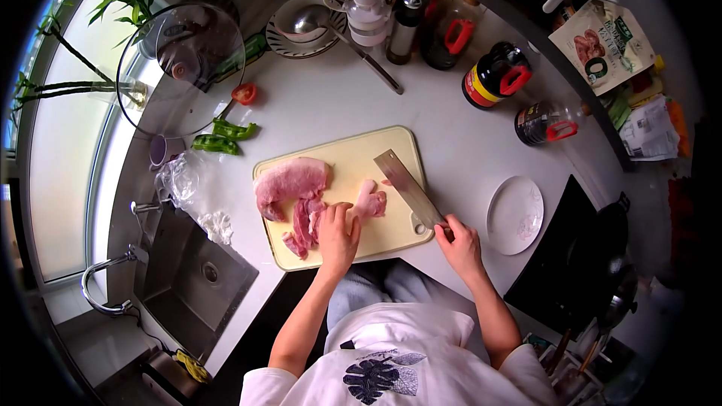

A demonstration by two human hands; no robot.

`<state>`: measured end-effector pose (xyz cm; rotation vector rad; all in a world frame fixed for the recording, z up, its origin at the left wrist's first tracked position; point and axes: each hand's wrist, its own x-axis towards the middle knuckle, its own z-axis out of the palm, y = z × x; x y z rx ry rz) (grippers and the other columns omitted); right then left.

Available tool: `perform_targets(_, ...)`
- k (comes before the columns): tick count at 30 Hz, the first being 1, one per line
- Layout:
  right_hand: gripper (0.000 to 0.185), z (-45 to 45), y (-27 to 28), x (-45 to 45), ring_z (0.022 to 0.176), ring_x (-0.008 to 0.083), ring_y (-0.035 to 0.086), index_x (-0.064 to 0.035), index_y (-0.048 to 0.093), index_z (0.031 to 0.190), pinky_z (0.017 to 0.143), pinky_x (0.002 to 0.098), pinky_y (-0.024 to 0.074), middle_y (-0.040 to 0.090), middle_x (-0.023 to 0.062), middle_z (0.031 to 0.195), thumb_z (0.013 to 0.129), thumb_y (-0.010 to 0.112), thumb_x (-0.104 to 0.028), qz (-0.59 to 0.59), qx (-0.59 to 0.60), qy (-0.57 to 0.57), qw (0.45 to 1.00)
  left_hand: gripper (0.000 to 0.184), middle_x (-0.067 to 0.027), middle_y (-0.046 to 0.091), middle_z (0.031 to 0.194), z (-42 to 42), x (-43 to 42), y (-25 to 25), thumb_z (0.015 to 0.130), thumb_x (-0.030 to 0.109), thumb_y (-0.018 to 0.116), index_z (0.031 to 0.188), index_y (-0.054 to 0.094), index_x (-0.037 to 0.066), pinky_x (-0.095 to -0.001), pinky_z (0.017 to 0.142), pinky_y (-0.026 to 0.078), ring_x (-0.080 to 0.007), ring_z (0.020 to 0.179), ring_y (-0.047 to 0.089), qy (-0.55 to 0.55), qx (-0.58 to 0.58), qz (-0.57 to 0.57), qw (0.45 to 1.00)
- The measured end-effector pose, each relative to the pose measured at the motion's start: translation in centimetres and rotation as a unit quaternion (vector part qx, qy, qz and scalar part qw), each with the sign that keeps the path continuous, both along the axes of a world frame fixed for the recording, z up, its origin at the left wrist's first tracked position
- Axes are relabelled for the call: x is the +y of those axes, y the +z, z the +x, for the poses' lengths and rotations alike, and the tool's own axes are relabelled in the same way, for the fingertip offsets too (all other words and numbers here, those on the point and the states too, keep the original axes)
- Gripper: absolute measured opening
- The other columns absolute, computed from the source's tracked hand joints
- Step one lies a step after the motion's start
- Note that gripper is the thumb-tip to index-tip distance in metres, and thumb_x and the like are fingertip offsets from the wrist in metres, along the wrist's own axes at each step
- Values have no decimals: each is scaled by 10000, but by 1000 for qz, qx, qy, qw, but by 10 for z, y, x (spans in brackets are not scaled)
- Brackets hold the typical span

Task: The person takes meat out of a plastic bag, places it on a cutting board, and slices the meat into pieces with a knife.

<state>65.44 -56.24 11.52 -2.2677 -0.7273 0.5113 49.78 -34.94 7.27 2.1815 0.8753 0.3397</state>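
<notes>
Clasped at its handle by the right hand [460, 246], the cleaver [410, 192] is judged stiff and fairly heavy; whether anything is pinched by the left hand [338, 240] cannot be told; beside it, raw meat [289, 180], likely soft, slippery, best pinned flat, is borne by the cutting board [357, 162]; a pale counter [451, 150] is flanked by a sink [177, 282].

The left hand [340, 234] touched the raw meat [307, 218] on the cream cutting board [353, 244], while the right hand [459, 244] held a cleaver [408, 189] above the board's right side. Green peppers [216, 143] and a halved tomato [244, 94] lay on the surface [316, 116], left of a ladle [368, 64]; a white plate [515, 215] sat right of the board.
</notes>
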Motion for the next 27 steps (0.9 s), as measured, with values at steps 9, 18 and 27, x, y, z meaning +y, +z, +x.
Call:
perform_targets(9, 166, -2, 2, 12, 746, 365, 704, -42, 610, 954, 634, 460, 538, 724, 150, 834, 914, 692, -180, -5, -4, 2, 1000, 443, -175, 605, 986, 43, -7, -21, 778, 38, 711, 1192, 555, 14, -431, 776, 511, -333, 886, 604, 35, 5, -92, 995)
perform_targets(18, 120, 17, 8, 11, 670, 360, 655, -95, 687, 980, 593, 462, 516, 661, 131, 791, 931, 663, -202, -96, -118, 99, 983, 327, -134, 574, 1018, 22, 8, -18, 755, -16, 696, 1061, 589, 26, -388, 747, 516, -263, 893, 594, 6, -63, -226, 972)
perform_targets(27, 121, 3, 21, 15, 631, 348, 661, -106, 662, 1011, 563, 466, 524, 625, 107, 762, 910, 671, -172, -78, -144, 107, 981, 383, -83, 627, 1235, 16, -5, -28, 781, 75, 669, 1160, 665, 15, -404, 949, 479, -280, 1142, 576, -169, -61, 189, 965)
